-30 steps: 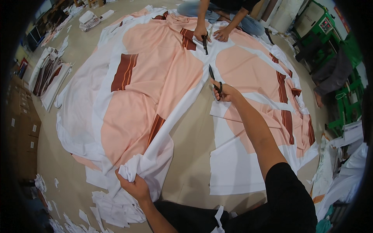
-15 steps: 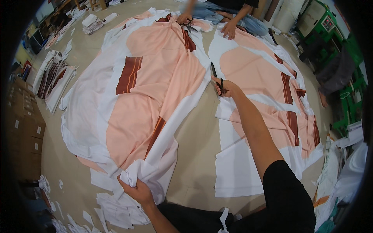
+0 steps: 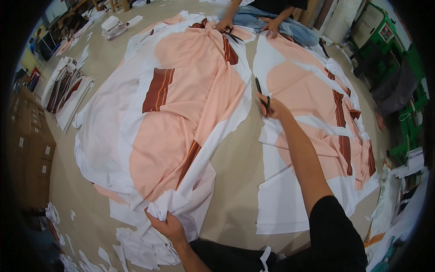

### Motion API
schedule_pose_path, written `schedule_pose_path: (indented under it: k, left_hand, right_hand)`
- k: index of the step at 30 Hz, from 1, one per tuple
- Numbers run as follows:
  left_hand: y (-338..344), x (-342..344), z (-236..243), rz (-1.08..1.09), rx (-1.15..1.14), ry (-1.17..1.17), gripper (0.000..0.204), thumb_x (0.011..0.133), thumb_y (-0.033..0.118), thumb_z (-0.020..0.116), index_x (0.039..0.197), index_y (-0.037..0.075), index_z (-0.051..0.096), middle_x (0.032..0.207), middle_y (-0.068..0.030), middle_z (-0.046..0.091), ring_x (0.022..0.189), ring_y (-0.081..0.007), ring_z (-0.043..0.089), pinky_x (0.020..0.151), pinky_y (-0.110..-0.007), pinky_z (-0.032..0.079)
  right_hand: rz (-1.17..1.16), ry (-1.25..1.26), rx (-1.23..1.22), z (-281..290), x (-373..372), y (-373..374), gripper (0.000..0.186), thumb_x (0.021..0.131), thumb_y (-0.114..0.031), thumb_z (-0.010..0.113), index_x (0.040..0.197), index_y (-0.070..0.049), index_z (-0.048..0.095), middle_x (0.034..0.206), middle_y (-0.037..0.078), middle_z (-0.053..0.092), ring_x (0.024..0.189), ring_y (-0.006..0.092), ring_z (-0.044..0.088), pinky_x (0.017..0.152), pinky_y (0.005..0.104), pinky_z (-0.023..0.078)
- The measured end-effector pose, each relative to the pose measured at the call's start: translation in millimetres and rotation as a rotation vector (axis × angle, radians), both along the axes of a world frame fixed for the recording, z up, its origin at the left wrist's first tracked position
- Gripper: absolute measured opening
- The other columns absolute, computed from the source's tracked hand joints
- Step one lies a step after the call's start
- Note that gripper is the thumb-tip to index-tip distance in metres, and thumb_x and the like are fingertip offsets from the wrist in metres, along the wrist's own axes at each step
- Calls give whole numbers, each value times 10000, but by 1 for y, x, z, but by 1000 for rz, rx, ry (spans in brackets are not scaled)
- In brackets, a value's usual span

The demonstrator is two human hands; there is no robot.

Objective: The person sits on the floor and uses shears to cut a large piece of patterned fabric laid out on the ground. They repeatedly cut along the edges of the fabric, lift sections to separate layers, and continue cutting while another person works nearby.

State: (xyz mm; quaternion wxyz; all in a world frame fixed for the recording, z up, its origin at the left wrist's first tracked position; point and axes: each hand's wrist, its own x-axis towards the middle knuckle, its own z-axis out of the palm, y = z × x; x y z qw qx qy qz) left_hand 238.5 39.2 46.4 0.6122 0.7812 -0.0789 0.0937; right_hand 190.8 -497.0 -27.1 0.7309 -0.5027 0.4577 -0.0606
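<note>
Gathered white cloth edge is bunched in my left hand (image 3: 170,226), closed near the lower end of the left fabric sheet (image 3: 181,90). That sheet is white with peach areas and brown-red striped patches, and it lies wrinkled on the floor. My right hand (image 3: 276,109) grips black-handled scissors (image 3: 266,103), whose dark blades point away from me. The blades lie at the left edge of the right fabric sheet (image 3: 299,86), printed in the same colours. Whether the blades touch the cloth I cannot tell. A strip of bare floor runs between the sheets.
Across from me, a seated person's hand (image 3: 225,23) holds dark scissors (image 3: 234,36) at the left sheet; their other hand (image 3: 271,28) is by the right sheet. Folded fabric (image 3: 63,93) and cartons (image 3: 29,149) are at left, white scraps (image 3: 145,245) near me, green machinery (image 3: 401,109) at right.
The whole view has shifted slightly, so things sit a little further right and lower. The other person's hand by the right sheet has drawn back toward their body. My hands keep their holds.
</note>
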Motion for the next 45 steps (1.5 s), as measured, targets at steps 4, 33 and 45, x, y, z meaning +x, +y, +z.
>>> schedule_pose_path:
  k: [4, 33, 45]
  left_hand:
    - [5, 4, -5, 45, 24, 63, 213, 925, -38, 478, 1132, -80, 507, 1041, -159, 583, 966, -249, 551, 930, -330, 434]
    - [68, 138, -23, -40, 541, -348, 838, 967, 323, 643, 1593, 38, 164, 1551, -246, 377, 1384, -355, 445, 1117, -413, 389]
    - [-55, -308, -93, -780, 931, -13, 624, 895, 452, 666, 1276, -33, 569, 1327, -239, 517, 1339, -393, 443, 1002, -666, 369]
  right_hand:
    - [148, -104, 41, 13, -103, 83, 518, 902, -608, 648, 844, -94, 611, 621, 37, 524, 508, 160, 498, 507, 297, 395]
    - [-1245, 1117, -179, 22, -738, 428, 521, 829, -400, 769, 1129, 17, 687, 1141, 271, 672, 1114, 355, 652, 943, 507, 498]
    - [-1174, 1066, -365, 10, -740, 417, 510, 815, -305, 744, 1203, 2, 619, 1229, 253, 586, 1264, 440, 476, 1060, 494, 415]
